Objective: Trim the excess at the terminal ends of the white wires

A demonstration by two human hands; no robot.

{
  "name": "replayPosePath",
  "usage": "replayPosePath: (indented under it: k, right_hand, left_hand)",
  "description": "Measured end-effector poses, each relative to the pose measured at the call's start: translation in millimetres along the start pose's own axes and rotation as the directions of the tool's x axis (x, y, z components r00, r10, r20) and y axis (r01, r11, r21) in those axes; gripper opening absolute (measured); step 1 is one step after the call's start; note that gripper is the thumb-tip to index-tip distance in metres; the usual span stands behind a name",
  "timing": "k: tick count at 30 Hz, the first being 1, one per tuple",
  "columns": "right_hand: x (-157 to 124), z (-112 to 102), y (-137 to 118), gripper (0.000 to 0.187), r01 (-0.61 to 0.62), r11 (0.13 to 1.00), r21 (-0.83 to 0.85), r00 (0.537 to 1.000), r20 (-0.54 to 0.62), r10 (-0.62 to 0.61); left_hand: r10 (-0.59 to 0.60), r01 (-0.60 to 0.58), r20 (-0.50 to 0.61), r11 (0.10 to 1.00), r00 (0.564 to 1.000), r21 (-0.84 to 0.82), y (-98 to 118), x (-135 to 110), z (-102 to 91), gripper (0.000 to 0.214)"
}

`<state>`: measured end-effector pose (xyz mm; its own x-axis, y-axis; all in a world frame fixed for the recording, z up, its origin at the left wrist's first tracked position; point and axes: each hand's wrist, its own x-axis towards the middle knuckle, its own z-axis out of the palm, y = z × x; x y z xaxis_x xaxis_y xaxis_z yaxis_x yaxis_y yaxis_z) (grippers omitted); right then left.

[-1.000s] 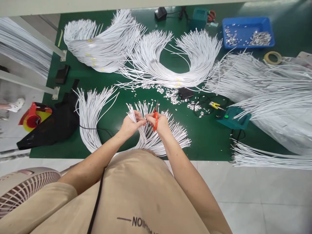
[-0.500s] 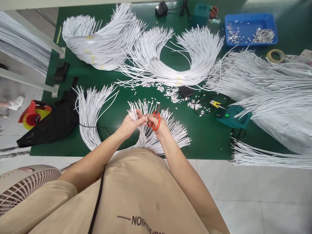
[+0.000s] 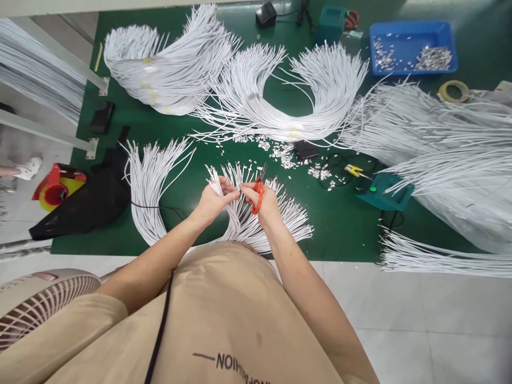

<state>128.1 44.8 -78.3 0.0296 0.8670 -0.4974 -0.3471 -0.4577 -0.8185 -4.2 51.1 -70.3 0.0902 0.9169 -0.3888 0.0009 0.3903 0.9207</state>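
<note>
My left hand [image 3: 217,198] is closed around the end of a small bunch of white wires [image 3: 213,178], their tips sticking up past the fingers. Facing it, my right hand [image 3: 264,201] keeps a pair of red-handled scissors [image 3: 259,198] hooked in the palm, blades pointing up and away. Its thumb and forefinger pinch close to the left fingertips; what lies between them is too small to make out. Behind and below both hands spreads a curved bundle of white wires [image 3: 286,218], which runs near my body to an upright end [image 3: 154,165] at the left.
Loose small metal pieces [image 3: 283,156] lie beyond my hands, beside a black block [image 3: 306,150]. Larger wire bundles [image 3: 256,101] line the back. A blue tray [image 3: 412,32], a green device [image 3: 386,194] and yellow-handled pliers [image 3: 353,170] are to the right. A fan [image 3: 48,304] stands at lower left.
My hands have drawn slightly apart at the fingertips. The right hand and scissors have shifted a little to the right; the held wire tips have moved slightly left.
</note>
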Motion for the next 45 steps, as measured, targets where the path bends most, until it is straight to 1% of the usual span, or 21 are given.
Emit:
replayPosePath:
  k: [4,7,16,18,19,21,23,24,26,28,30,33,35,38,39,40,41,43,44,45]
  right_hand:
    - [-0.1,1.1,1.5,0.024,-0.009,1.000,-0.008,1.000,-0.018,0.009]
    - [-0.5,1.1,1.6,0.022,-0.007,1.000,0.001,1.000,-0.009,0.007]
    - [0.7,1.3,1.1,0.017,0.004,1.000,-0.022,1.000,-0.014,-0.004]
    - [1.8,2.8,4.0,0.014,-0.023,0.999,0.026,1.000,-0.018,0.024]
    - [2.2,3.8,5.9,0.013,-0.045,0.996,0.072,0.999,-0.005,0.046]
    - [2.7,6.0,9.9,0.010,-0.091,0.981,0.169,0.995,0.065,0.081]
    - [3.3,8.1,12.5,0.011,-0.103,0.971,0.216,0.988,0.135,0.075]
    - [3.7,9.0,13.0,0.011,-0.095,0.972,0.215,0.987,0.146,0.064]
    - [5.5,10.1,12.2,0.011,-0.072,0.981,0.180,0.993,0.107,0.053]
    - [8.3,9.7,9.9,0.015,-0.057,0.992,0.115,0.998,0.020,0.055]
    - [10.9,7.7,7.3,0.022,-0.054,0.998,0.031,0.997,-0.061,0.056]
    - [11.6,3.3,5.1,0.029,0.001,0.996,-0.086,0.991,-0.131,-0.012]
    - [9.7,1.0,5.2,0.030,0.076,0.989,-0.127,0.990,-0.107,-0.090]
    - [6.2,-1.1,5.9,0.027,0.147,0.969,-0.199,0.989,0.029,-0.144]
    - [5.6,-1.6,5.4,0.025,0.164,0.954,-0.251,0.986,0.040,-0.159]
    - [5.2,-1.9,4.1,0.024,0.186,0.931,-0.313,0.981,0.011,-0.193]
    - [5.2,-1.9,1.8,0.023,0.212,0.901,-0.379,0.968,-0.048,-0.248]
    - [6.0,0.3,-5.9,0.022,0.260,0.830,-0.494,0.909,-0.166,-0.383]
    - [6.8,2.8,-10.9,0.022,0.288,0.800,-0.527,0.882,-0.179,-0.436]
    - [7.9,6.3,-16.2,0.023,0.326,0.779,-0.536,0.871,-0.149,-0.467]
  left_hand:
    - [0.026,-0.025,-0.012,0.999,1.000,0.029,-0.7,-0.4,-0.1,0.033]
    - [0.038,-0.038,-0.008,0.999,0.999,0.038,-1.3,-0.3,-0.3,0.032]
    - [-0.002,0.002,-0.010,0.999,1.000,0.037,2.6,-1.6,0.8,0.033]
    - [-0.007,0.007,0.012,1.000,1.000,0.001,3.6,-2.3,1.5,0.033]
    - [-0.006,0.007,0.031,1.000,0.999,-0.025,3.7,-2.6,1.6,0.033]
    - [-0.003,0.008,0.071,0.997,0.997,-0.071,3.2,-3.0,0.6,0.032]
    - [-0.006,0.015,0.100,0.996,0.995,-0.093,2.1,-2.7,-1.7,0.031]
    - [-0.011,0.023,0.117,0.995,0.993,-0.101,1.7,-2.4,-3.2,0.030]
    - [-0.026,0.047,0.170,0.992,0.985,-0.120,1.3,-1.7,-6.0,0.030]
    - [-0.043,0.079,0.249,0.988,0.967,-0.135,1.9,-1.1,-7.9,0.030]
    - [-0.061,0.105,0.302,0.986,0.951,-0.132,3.0,-0.6,-8.6,0.030]
    - [-0.092,0.131,0.298,0.985,0.950,-0.113,4.2,1.2,-9.0,0.030]
    - [-0.106,0.138,0.264,0.985,0.959,-0.106,3.9,3.2,-9.9,0.030]
    - [-0.105,0.126,0.210,0.988,0.972,-0.091,2.3,6.1,-12.0,0.032]
    - [-0.100,0.118,0.190,0.989,0.977,-0.086,1.8,6.6,-12.6,0.032]
    - [-0.097,0.113,0.173,0.990,0.980,-0.080,1.6,6.8,-13.0,0.031]
    - [-0.094,0.107,0.157,0.992,0.983,-0.073,1.8,6.6,-13.4,0.031]
    - [-0.095,0.103,0.141,0.993,0.985,-0.051,3.0,5.6,-13.6,0.032]
    - [-0.100,0.106,0.142,0.994,0.985,-0.038,3.9,4.9,-13.6,0.034]
    - [-0.103,0.107,0.141,0.994,0.985,-0.023,5.0,4.1,-13.4,0.036]
